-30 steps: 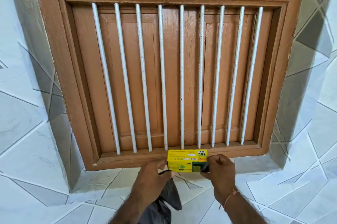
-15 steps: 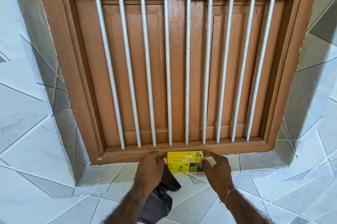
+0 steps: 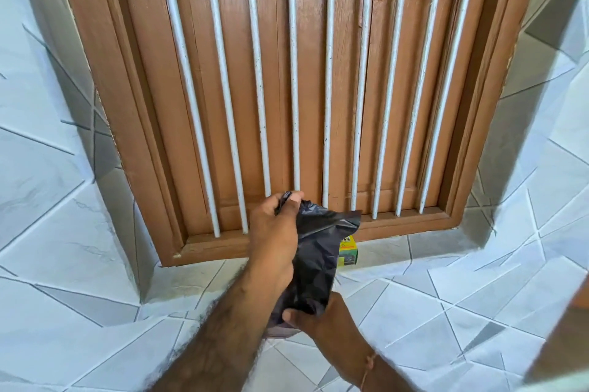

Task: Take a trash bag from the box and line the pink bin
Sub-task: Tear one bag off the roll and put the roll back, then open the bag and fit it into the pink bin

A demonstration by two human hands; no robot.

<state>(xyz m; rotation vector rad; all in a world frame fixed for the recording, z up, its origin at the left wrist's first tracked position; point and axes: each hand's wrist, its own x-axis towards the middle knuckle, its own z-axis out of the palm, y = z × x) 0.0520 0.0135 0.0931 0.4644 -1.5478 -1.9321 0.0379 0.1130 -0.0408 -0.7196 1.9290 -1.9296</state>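
A folded black trash bag (image 3: pixel 320 246) hangs in front of the window, held at both ends. My left hand (image 3: pixel 276 234) pinches its upper edge near the bars. Lower down, my right hand (image 3: pixel 322 320) grips the bag's bottom end. The yellow bag box (image 3: pixel 348 252) lies on the tiled sill below the window frame, mostly hidden behind the bag. The pink bin is out of view.
A brown wooden window (image 3: pixel 306 89) with white vertical bars fills the wall ahead, shutters closed. White and grey tiles (image 3: pixel 462 289) cover the sill and the side walls. A brown edge (image 3: pixel 567 337) shows at the far right.
Both hands have let go of the yellow box, which now lies on the sill. They have risen with the black bag stretched between them. The camera has tilted down.
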